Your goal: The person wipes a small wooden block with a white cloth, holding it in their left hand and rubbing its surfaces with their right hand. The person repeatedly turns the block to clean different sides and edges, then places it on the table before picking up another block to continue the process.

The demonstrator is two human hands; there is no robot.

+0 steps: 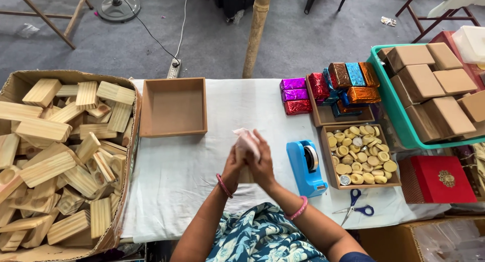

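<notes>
We see a white-covered table point(177, 181) filling most of the view, grey carpet behind it. At far left sits a big cardboard box point(15, 85) heaped with pale wooden blocks point(48, 166), some with round recesses. At far right is a green crate point(399, 115) stacked with brown lidded boxes point(444, 115). An empty brown square tray point(174, 108) sits on the table's back left, just beside the cardboard box.

Right of centre: a red box point(437, 178) with a gold emblem, then a shallow tray of round gold-wrapped pieces point(361, 156), and behind that a tray with foil-wrapped bars point(348, 82) in brown, blue, orange and red. Three more foil bars point(294, 95), purple and red, lie on the cloth just left of that tray. A blue tape dispenser point(305, 166) stands near the hands, and blue-handled scissors point(356, 209) lie at the front edge.

Centre front: our left hand point(233, 163) and right hand point(262, 163) are pressed together, both clenched around a small wooden block point(246, 175) with a white-pink cloth point(246, 140) wrapped over its top. The block is held above the cloth-covered table, mid-table, mostly hidden by the fingers. Pink bangles on both wrists.
</notes>
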